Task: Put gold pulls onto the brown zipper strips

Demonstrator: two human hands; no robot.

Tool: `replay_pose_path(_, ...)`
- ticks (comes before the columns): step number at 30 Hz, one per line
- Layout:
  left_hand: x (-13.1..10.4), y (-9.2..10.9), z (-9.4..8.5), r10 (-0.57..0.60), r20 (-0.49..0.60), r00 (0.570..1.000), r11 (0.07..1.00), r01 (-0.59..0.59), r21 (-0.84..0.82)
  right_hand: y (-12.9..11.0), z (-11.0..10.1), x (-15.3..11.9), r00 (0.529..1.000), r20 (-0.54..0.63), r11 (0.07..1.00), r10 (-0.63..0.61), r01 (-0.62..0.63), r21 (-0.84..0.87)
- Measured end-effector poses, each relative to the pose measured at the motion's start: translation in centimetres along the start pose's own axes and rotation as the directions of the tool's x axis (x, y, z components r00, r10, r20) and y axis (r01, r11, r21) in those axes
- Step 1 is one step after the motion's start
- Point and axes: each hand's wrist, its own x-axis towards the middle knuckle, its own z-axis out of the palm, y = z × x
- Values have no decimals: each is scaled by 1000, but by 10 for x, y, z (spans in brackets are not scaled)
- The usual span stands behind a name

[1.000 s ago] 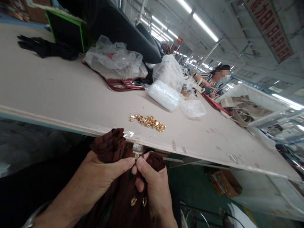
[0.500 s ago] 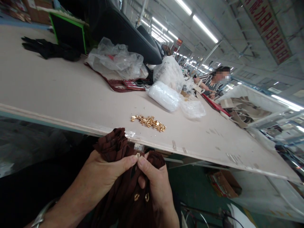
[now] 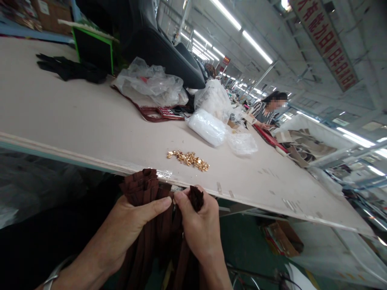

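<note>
Brown fabric strips (image 3: 139,187), gathered in two bunches at the near edge of the desk (image 3: 90,117), cut ends up and lengths hanging down below. Left hand (image 3: 127,225) closed around the larger, fanned bunch, thumb stretched out toward the other side. Right hand (image 3: 201,225) curled around a smaller bunch (image 3: 196,198), thumb and forefinger drawn narrow just beside the left thumb tip. Apparently a small pale piece (image 3: 173,198) at these fingertips; too small to tell what, or whether touched by both hands.

On the desk, just beyond both hands, a loose pile of gold pieces (image 3: 190,160), apart from the strips. Seemingly partway along: strips divided into two bunches and firmly in hand, one spot under close fingertip work, by the look of it not yet finished. Left over, to judge by the pile, a good many gold pieces not joined to any strip. No way to count finished strips, with the hanging lengths dark and partly hidden behind the right hand.
</note>
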Motion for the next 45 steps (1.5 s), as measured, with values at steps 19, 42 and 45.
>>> replay_pose_path(19, -1, -12, 5, 156, -69, 985, 983, -148, 110, -5, -21, 19, 966, 250, 964, -68, -1, 267)
replay_pose_path(42, -11, -17, -20, -8, -59, 998, 999, 10, 32, -49, 22, 96, 957, 243, 662, -156, 284, -693)
replay_pose_path(45, -13, -15, -20, -91, -4, 996, 994, 91, -58, -51, 12, 77, 961, 219, 683, -171, 276, -677)
